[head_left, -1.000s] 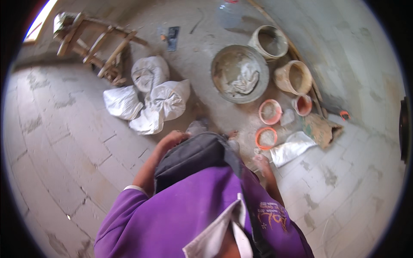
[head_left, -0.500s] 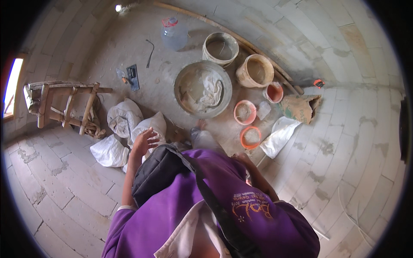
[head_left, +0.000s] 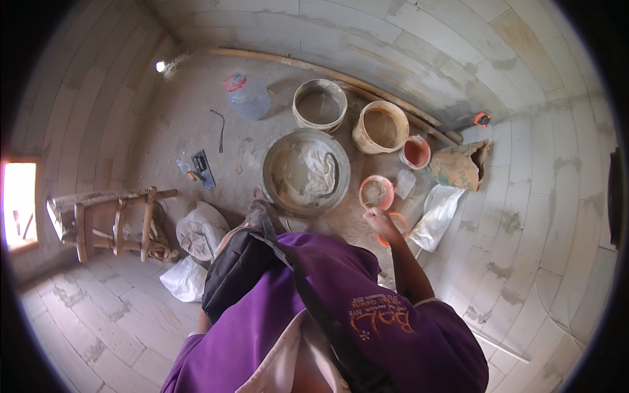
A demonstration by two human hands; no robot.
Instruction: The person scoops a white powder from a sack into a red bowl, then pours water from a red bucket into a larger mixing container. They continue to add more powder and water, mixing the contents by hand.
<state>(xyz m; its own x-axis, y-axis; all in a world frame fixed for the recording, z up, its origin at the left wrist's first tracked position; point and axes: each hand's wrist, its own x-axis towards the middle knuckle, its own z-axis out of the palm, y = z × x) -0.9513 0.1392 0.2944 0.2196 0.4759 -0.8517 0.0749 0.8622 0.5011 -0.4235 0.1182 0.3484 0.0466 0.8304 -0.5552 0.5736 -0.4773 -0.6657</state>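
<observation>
My right hand [head_left: 378,221] reaches forward over the small buckets with its fingers curled closed; what they hold, if anything, is too small to make out. Just beyond it is a pink bucket [head_left: 388,198] with grey material inside. An orange-rimmed bucket [head_left: 401,226] is partly covered by that hand and forearm. My left hand is hidden; only a bit of the left forearm [head_left: 204,322] shows below the black bag [head_left: 232,272] slung across me. Ahead of my body stands a wide grey tub [head_left: 270,154] with a whitish sack [head_left: 321,171] and wet grey residue in it.
Two large buckets [head_left: 320,124] [head_left: 362,134], a reddish bucket [head_left: 415,164] and a clear jug [head_left: 247,101] stand farther off. At right lie a white sack [head_left: 434,219] and torn paper bag [head_left: 458,167]. A trowel [head_left: 203,171], sacks [head_left: 200,232] and wooden trestle [head_left: 118,219] are at left.
My right hand has moved forward from beside my body to the small buckets. My left hand has dropped out of sight behind the bag. A foot now shows left of the tub's near edge.
</observation>
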